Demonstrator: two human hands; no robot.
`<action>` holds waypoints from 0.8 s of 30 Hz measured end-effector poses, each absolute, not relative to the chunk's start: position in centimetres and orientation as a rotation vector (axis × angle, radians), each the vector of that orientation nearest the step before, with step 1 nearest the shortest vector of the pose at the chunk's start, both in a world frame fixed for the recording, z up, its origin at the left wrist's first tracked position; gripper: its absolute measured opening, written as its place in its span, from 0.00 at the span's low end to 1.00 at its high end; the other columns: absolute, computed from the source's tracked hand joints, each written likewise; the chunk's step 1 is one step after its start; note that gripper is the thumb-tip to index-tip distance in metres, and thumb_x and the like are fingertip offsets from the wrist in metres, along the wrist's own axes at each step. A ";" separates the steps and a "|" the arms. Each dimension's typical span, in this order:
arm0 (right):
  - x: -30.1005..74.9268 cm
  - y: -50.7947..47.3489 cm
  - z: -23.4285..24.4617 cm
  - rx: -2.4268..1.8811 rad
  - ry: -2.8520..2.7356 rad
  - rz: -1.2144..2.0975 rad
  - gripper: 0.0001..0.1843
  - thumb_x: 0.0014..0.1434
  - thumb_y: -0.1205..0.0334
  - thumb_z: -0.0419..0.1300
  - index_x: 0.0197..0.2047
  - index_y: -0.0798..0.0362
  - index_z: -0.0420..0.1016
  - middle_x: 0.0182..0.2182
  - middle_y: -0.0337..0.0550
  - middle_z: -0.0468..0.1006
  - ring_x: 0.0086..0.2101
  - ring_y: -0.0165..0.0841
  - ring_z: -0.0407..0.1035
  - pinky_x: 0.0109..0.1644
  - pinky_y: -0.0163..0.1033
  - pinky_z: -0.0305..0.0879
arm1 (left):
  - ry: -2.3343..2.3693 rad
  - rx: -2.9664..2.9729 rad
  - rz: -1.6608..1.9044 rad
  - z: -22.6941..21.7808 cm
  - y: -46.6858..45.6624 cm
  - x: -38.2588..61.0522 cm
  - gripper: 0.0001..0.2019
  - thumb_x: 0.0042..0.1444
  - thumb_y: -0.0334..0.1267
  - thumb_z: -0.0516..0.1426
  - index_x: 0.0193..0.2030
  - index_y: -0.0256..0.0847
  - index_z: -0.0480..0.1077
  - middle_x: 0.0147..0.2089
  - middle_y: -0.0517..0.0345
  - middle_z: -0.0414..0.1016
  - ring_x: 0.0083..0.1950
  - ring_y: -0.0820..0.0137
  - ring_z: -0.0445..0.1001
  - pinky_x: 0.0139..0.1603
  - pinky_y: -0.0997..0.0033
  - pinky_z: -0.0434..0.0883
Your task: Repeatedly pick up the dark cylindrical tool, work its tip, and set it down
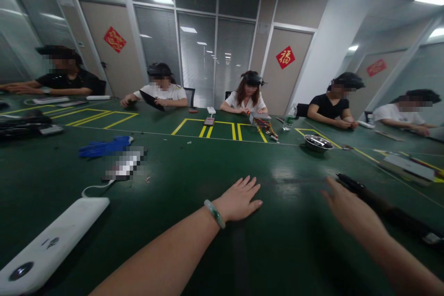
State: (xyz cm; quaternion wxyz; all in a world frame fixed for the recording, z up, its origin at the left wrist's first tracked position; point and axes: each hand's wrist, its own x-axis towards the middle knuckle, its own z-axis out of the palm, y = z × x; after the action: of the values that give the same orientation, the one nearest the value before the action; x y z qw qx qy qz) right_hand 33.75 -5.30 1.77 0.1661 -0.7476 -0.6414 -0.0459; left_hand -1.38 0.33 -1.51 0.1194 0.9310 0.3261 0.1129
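My left hand (239, 199) lies palm down on the green table (277, 240), fingers spread and nothing in it. A jade-coloured bangle (214, 214) circles that wrist. On the other side, my right hand (354, 206) hovers at or just above the tabletop, somewhat blurred, its visible fingers stretched forward. Just beyond and to the right of it lies a long black tool (367, 196) with a narrow tip, resembling an electric screwdriver. Part of this tool is hidden behind my right hand and forearm; no grip on it shows.
At left are a white power bank (58, 240), a cabled phone (125, 164) and blue gloves (104, 146). A metal bowl (318, 143), a water bottle (289, 118) and bundled wires (265, 127) stand farther off. Several people sit across the table.
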 end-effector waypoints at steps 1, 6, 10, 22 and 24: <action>30.3 -4.5 1.6 -2.009 -1.978 -0.076 0.31 0.64 0.51 0.51 0.67 0.52 0.57 0.61 0.55 0.63 0.58 0.51 0.62 0.61 0.60 0.58 | 0.962 2.737 0.341 -1.7 0.4 -1.3 0.30 0.67 0.55 0.38 0.71 0.42 0.46 0.73 0.51 0.42 0.73 0.60 0.41 0.70 0.53 0.47; 14.6 -3.7 1.5 -1.263 -2.411 0.206 0.28 0.68 0.57 0.46 0.69 0.46 0.51 0.67 0.40 0.52 0.65 0.38 0.47 0.68 0.52 0.47 | 0.919 2.905 0.418 -3.8 0.8 -0.7 0.29 0.67 0.45 0.42 0.72 0.41 0.43 0.74 0.53 0.39 0.74 0.60 0.37 0.72 0.56 0.42; 10.8 -3.8 0.7 -0.989 -2.509 0.402 0.25 0.67 0.57 0.50 0.66 0.45 0.58 0.64 0.41 0.59 0.64 0.38 0.49 0.68 0.51 0.46 | 0.976 2.882 0.384 -5.6 1.3 -0.8 0.34 0.62 0.42 0.48 0.73 0.44 0.40 0.74 0.56 0.32 0.73 0.55 0.34 0.72 0.54 0.40; 13.0 -3.8 1.1 -0.847 -2.564 0.513 0.38 0.57 0.56 0.61 0.68 0.45 0.54 0.65 0.44 0.56 0.64 0.40 0.49 0.68 0.49 0.44 | 1.018 2.866 0.312 -6.1 2.1 0.1 0.42 0.54 0.45 0.56 0.72 0.47 0.41 0.74 0.58 0.42 0.72 0.46 0.38 0.72 0.50 0.42; 13.7 -3.7 1.4 -0.842 -2.608 0.484 0.45 0.52 0.57 0.65 0.69 0.45 0.51 0.67 0.44 0.53 0.65 0.41 0.47 0.69 0.50 0.42 | 0.998 2.891 0.286 -5.8 2.0 0.2 0.41 0.56 0.47 0.55 0.72 0.45 0.40 0.74 0.55 0.41 0.73 0.49 0.35 0.72 0.51 0.40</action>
State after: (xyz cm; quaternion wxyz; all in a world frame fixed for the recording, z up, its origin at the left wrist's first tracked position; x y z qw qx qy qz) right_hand 13.71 -3.69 1.38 0.1783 -0.2978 -0.9221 0.1712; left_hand 0.16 1.98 -5.80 0.0347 0.9405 0.3248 0.0931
